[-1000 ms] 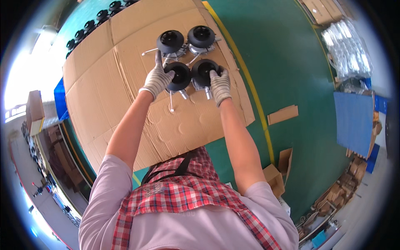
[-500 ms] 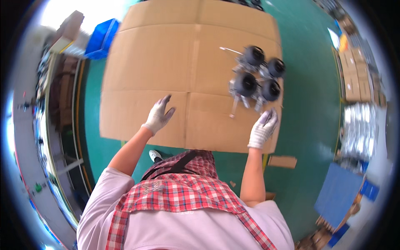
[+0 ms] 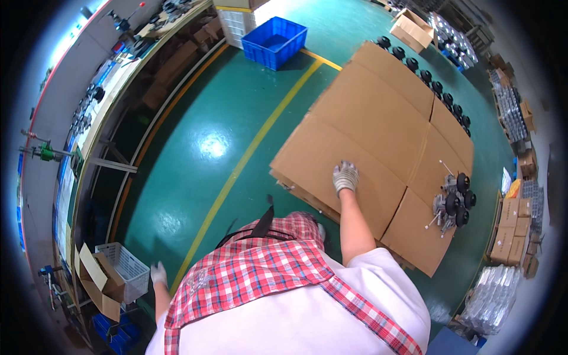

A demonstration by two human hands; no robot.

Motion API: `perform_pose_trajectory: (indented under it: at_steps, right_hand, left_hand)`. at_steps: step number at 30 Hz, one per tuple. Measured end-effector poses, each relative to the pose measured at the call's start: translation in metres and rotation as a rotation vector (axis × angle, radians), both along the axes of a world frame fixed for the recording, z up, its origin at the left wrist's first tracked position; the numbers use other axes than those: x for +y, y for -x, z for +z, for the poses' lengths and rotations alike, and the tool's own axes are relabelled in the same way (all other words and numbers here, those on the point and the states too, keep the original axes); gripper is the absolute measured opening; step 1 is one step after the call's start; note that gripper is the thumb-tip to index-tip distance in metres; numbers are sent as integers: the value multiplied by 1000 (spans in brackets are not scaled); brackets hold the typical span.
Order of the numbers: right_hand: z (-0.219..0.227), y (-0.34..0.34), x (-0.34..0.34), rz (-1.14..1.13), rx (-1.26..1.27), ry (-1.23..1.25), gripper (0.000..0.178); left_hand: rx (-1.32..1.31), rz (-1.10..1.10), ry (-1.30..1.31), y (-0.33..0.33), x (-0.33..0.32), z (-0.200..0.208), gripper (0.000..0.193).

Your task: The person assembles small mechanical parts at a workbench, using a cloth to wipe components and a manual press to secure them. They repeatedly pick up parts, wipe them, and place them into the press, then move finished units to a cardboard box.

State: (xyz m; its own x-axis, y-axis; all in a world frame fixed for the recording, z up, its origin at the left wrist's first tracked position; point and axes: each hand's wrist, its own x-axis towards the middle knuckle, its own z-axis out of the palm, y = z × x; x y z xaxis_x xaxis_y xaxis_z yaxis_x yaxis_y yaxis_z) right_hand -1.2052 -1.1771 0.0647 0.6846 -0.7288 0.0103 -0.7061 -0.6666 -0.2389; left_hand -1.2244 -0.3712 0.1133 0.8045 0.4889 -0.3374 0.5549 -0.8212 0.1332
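My right hand, in a pale striped glove, is over the left part of a large cardboard sheet and seems to rest on it. Its fingers are apart, with nothing held. My left hand, also gloved, hangs low at the left, nearest a white plastic basket. It looks open and holds nothing that I can see. Several metal assemblies with black wheels stand together near the right edge of the cardboard.
A row of black-wheeled units lines the cardboard's far side. A blue crate sits on the green floor ahead. A long workbench runs along the left, with an opened carton below. Stacked boxes stand at the right.
My view has turned left, so the cardboard now lies to the right. My left hand has left the area above it and dropped low; my right hand has moved from near the wheeled assemblies onto its left part.
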Motion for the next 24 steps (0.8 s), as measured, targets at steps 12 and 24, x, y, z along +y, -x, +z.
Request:
perform_pose_trajectory:
  at_steps: [12, 24]
  right_hand:
    - [-14, -135, 35, -477, 713, -63, 32]
    - [16, -678, 288, 360, -174, -81, 34]
  left_hand:
    - [171, 541, 543, -31, 28, -119, 60]
    - [37, 256, 336, -385, 107, 6, 51]
